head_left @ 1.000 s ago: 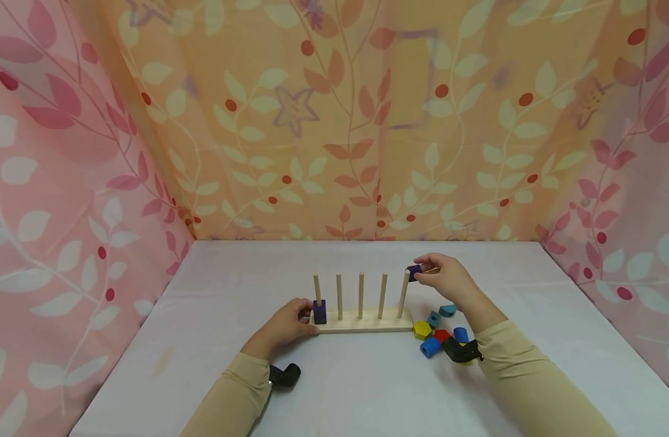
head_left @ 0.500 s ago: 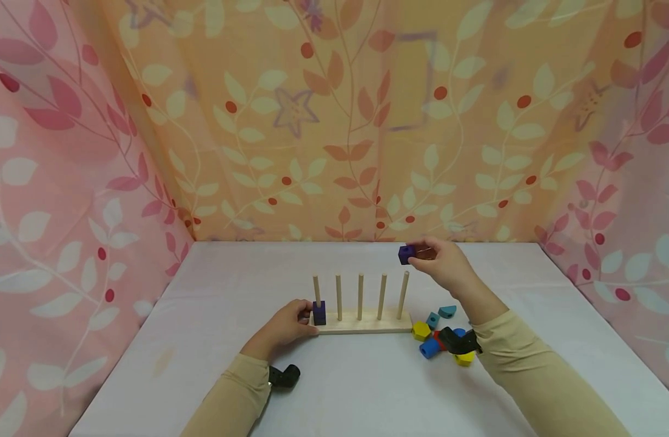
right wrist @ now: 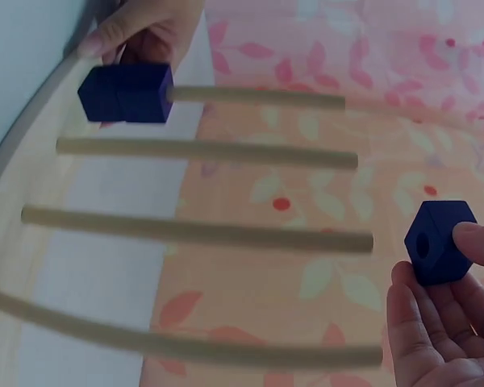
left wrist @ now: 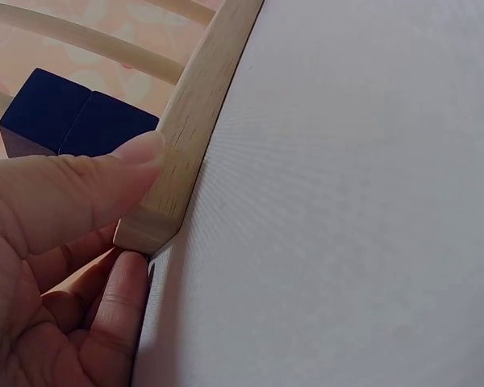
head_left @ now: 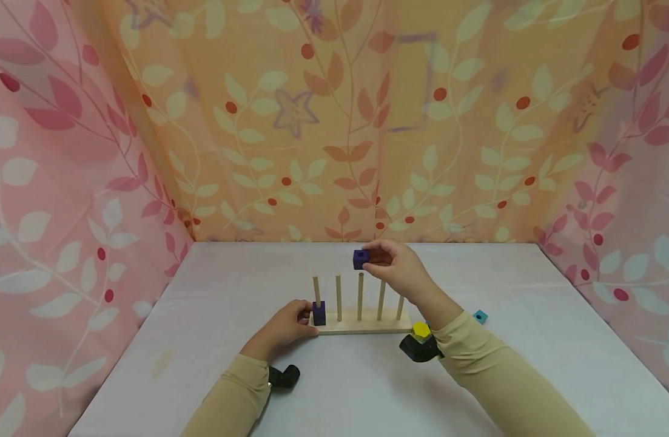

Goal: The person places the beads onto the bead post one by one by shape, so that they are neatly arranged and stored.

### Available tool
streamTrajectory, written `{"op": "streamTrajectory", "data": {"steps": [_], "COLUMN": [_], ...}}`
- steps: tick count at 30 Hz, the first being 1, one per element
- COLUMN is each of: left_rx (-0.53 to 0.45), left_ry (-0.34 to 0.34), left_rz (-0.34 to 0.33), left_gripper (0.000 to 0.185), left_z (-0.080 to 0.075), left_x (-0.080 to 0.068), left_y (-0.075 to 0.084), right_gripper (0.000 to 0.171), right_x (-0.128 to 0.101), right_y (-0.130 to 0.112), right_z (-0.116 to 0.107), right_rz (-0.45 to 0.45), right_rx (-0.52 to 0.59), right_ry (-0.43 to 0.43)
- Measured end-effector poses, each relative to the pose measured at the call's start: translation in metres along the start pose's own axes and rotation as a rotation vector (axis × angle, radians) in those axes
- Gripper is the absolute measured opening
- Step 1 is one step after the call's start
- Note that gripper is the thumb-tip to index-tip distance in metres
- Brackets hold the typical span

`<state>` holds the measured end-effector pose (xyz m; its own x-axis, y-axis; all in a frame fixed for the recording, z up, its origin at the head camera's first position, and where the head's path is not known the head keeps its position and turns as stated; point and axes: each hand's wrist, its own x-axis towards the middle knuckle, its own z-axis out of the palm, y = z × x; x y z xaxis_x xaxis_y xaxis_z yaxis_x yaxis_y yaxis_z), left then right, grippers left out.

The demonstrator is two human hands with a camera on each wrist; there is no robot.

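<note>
A white table (head_left: 356,388) stood before a flowered backdrop (head_left: 247,121). Above it, the right hand (head_left: 402,270) pinched 1 purple block (right wrist: 441,242) between thumb and fingers, clear of the pegs (head_left: 360,297). In the head view the block appeared over the middle of the 5; the right wrist view showed its hole facing the peg tips. The left hand (head_left: 285,325) gripped the left end of the rack (head_left: 361,328), thumb on the base. Beside it, 2 stacked blocks (head_left: 319,314) sat low on the leftmost peg. Farther out, a yellow block (head_left: 421,330) lay just off the rack's right end, and a teal block (head_left: 480,316) lay beyond the right sleeve (head_left: 476,349).

The step in hand looked like bringing the block to a peg; the next move seemed to call for lining up hole and tip, then lowering it straight, with the rack steadied.
</note>
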<state>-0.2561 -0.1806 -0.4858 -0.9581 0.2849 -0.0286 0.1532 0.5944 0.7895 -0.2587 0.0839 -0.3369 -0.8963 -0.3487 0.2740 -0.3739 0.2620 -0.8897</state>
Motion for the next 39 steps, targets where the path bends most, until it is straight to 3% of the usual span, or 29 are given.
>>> {"op": "streamTrajectory", "data": {"steps": [18, 24, 31, 39], "left_rx": [-0.013, -0.013, -0.017, -0.023], "left_ry": [-0.001, 0.0, -0.003, 0.0], "left_rz": [0.033, 0.022, 0.036, 0.028], "left_gripper": [0.044, 0.043, 0.043, 0.045], "left_z": [0.0, 0.0, -0.001, -0.001], "left_x": [-0.001, 0.0, 0.001, 0.0], "left_y": [0.001, -0.001, 0.0, 0.0], "right_gripper": [0.026, 0.028, 0.024, 0.024], "right_x": [0.011, 0.011, 0.012, 0.011], "right_y": [-0.008, -0.004, 0.003, 0.009], "right_z": [0.06, 0.072, 0.082, 0.09], "right_rz": [-0.082, -0.062, -0.047, -0.035], "right_rx": [0.018, 0.058, -0.017, -0.026], "right_ry": [-0.041, -0.017, 0.044, 0.032]}}
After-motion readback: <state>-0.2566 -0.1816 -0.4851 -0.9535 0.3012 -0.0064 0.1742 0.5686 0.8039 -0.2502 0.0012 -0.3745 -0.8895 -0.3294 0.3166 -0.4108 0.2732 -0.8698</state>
